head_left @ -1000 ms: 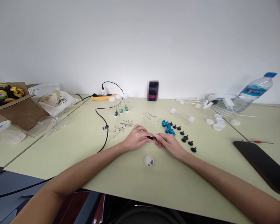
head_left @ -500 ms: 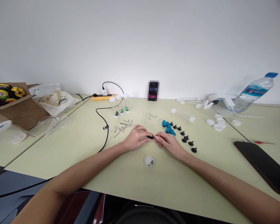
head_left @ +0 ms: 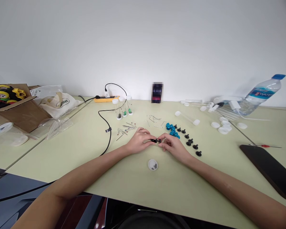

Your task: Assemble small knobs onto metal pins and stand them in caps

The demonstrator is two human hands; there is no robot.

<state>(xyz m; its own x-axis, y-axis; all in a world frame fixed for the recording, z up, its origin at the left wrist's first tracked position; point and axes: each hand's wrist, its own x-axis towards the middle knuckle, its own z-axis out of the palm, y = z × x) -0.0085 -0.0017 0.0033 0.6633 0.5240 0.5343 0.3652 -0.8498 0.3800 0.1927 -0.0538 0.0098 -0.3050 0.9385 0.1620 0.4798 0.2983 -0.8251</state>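
Between thumb and fingers, my left hand (head_left: 138, 140) pinches a small black part (head_left: 153, 140) in the middle of the table. My right hand (head_left: 171, 146) has its thumb and fingertips closed on the right end of the same part; its exact kind is too small to tell. Nearer me sits a small white cap (head_left: 153, 164) with several tiny metal pieces in it. Blue knobbed parts (head_left: 173, 130) lie just beyond my right hand. A row of black disc-shaped parts with stems (head_left: 188, 143) runs to their right.
Thin metal rods (head_left: 126, 129) and bent hex keys (head_left: 153, 118) lie beyond my hands. Clear tubes with green pieces (head_left: 125, 108) stand by an orange power strip (head_left: 107, 99). On the right are white caps (head_left: 223, 130), a water bottle (head_left: 262, 92) and a dark flat slab (head_left: 269, 170).
My right fingertips have shifted slightly on the black part's right end, and more of it shows between my hands. My left hand keeps its place.
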